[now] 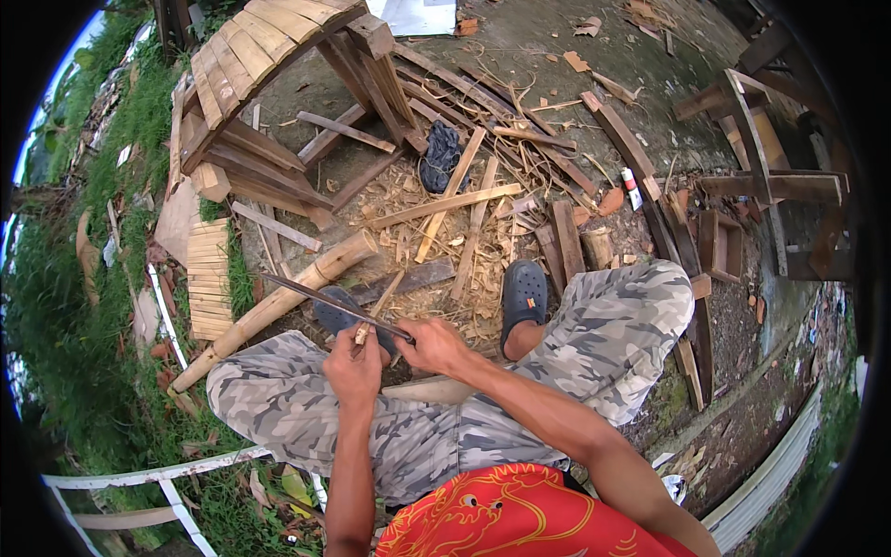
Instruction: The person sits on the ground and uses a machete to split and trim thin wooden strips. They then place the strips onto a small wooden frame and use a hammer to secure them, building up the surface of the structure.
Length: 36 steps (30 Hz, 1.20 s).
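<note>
Hands: left hand (pixel 353 364) is closed around a short pale bamboo sliver (pixel 364 330); right hand (pixel 434 343) is clenched on the handle end of a long dark machete blade (pixel 325 299), which runs up and left from the fist.
Work piece: the sliver stands just in front of the knees, its upper end touching the blade's edge.
Doing it well: judging by the grip, the blade should shave away from the body in thin passes, left fingers kept below the edge.
Ground ahead: a thick pale bamboo pole (pixel 269 311) lies diagonally just beyond the blade, near the left knee; loose tan wood shavings (pixel 436 269) cover the dirt between the two grey rubber clogs (pixel 524 302).
Far edge: a slatted bamboo frame (pixel 269 56) and split wooden strips (pixel 464 200) crowd the ground beyond.
Open room: little ahead; the blade tip sits close to the pole. The grass edge (pixel 93 306) on the left looks freer.
</note>
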{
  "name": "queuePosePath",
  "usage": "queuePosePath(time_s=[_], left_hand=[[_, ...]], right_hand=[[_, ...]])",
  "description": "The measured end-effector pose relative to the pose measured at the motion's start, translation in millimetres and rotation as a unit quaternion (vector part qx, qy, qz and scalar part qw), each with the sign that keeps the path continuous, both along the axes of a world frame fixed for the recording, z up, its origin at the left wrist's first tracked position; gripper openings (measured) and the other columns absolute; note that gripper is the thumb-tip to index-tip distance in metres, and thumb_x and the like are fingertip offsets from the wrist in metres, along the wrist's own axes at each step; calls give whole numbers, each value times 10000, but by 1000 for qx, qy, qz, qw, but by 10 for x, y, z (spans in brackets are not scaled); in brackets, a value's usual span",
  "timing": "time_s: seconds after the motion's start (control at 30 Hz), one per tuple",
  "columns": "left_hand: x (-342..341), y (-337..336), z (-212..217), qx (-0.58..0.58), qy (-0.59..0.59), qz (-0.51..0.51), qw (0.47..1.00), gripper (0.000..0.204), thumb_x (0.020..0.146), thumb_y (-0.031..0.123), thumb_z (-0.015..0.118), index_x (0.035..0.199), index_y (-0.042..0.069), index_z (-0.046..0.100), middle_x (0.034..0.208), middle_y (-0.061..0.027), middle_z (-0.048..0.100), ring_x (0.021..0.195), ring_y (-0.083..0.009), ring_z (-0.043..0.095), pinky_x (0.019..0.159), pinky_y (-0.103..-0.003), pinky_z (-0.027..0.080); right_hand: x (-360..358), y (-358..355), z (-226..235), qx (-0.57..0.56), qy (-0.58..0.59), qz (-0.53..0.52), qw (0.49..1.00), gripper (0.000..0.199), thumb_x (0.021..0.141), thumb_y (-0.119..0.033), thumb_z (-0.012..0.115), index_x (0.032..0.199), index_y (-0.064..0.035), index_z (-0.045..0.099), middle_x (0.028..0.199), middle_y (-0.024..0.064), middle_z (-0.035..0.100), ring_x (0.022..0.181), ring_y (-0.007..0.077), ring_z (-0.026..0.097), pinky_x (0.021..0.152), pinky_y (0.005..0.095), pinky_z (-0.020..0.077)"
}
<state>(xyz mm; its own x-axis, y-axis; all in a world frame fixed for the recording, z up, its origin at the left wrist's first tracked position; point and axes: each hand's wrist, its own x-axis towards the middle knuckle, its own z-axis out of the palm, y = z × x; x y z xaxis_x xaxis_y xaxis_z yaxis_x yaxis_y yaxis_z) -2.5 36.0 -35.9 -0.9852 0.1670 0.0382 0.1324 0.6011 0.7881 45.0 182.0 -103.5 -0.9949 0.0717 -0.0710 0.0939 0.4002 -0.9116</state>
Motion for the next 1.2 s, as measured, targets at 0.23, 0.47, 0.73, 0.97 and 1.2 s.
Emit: queuePosePath(time_s=[0.23,0.47,0.73,0.97,1.2], left_hand=[[-33,16,23,-24,6,23,999,168,908,71,715,996,-67,675,855,-156,749,766,-145,722,675,-301,570],[-76,-52,-14,-5,16,29,999,158,900,68,716,983,-61,682,821,-156,748,728,-156,732,629,-304,565],[-151,-92,-25,-3,11,64,998,172,909,89,725,947,-63,657,750,-120,717,686,-107,682,601,-285,543],[-182,-96,-25,27,-4,70,997,181,920,96,722,954,-67,651,750,-119,712,702,-106,684,606,-278,543],[-181,-104,-32,7,9,62,998,171,924,96,716,968,-58,658,766,-118,714,696,-110,681,619,-285,546]], right_hand=[[-113,51,-285,0,-135,-9,991,244,909,-234,581,889,-5,663,710,268,644,698,457,656,660,514,527],[-157,136,-335,-24,-160,2,987,252,915,-243,573,887,-9,664,668,255,636,645,430,657,638,506,531],[-217,17,-322,-47,-35,44,997,294,921,-251,558,862,13,672,665,258,632,629,430,647,644,495,533],[-244,95,-540,-1,-105,24,994,262,917,-252,563,861,-20,672,686,253,640,687,456,645,677,508,532],[-258,313,-917,48,-286,-2,957,293,908,-275,573,901,-7,689,801,281,673,786,472,662,762,523,537]])
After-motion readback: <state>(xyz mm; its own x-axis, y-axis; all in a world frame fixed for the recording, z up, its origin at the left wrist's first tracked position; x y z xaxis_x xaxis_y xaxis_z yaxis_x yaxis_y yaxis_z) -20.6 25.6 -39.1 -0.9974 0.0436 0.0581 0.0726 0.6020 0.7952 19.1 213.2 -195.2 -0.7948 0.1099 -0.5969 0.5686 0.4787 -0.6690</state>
